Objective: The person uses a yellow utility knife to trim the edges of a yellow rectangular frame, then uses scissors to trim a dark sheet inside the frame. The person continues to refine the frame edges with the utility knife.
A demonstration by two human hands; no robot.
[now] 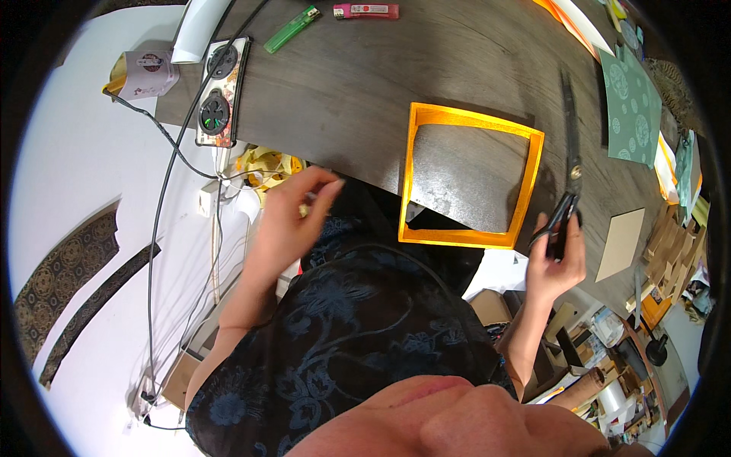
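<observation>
Orange open frame [472, 122] right of centre, lower side past the table [327, 91] edge. Looks light, stiff; take opposite walls. No base: table shows through. Right hand [557, 263] closed on black scissors [575, 174] by the handles. Left hand [293, 209] curled narrow; can't tell if pinching anything. Yellow scraps [270, 164] bunched left of centre.

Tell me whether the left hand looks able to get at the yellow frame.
Probably yes: nothing visible blocks the gap between the left hand and the yellow frame, whose near-left corner juts past the edge of the table.
</observation>
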